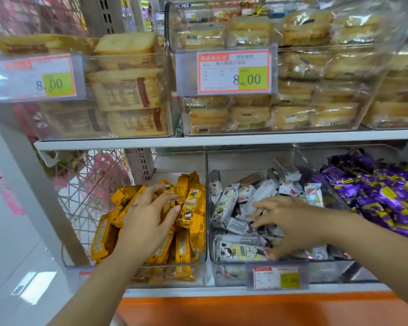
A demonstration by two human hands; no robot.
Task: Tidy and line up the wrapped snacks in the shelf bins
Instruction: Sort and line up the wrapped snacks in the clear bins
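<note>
- Reaching into 2 neighbouring bins on the lower shelf is seen, 1 hand per bin.
- Left hand (149,215) is laid over the yellow wrapped bars (193,222) in the left clear bin (179,161). The fingers are bent and slightly spread across the top of the pile, with fingertips touching wrappers. Whether a bar is pinched cannot be told, as the underside of the hand is hidden.
- Yellow bars are mixed: several are stood on end along the right wall, others are tilted or laid flat toward the left and front.
- Right hand (285,222) is held in the middle clear bin (327,271), fingers spread wide and pointed left over the white wrapped snacks (224,205). Nothing is clasped. The thumb tip is pressed on a white pack lying flat at the front.
- White snacks are scattered at all angles.
- Purple wrapped snacks (382,196) are heaped just right of the middle bin, apart from both hands.
- A price tag (277,277) is clipped to the middle bin's front.
- On the upper shelf (222,140), wrapped bread slices (127,88) and wrapped cakes (292,114) are stacked in clear bins. A left price label (40,78) and a middle price label (233,72) are both marked 8.00.
- A wire mesh panel (92,184) is set just left of the left bin, and an orange base band (245,309) is seen below the lower shelf.
</note>
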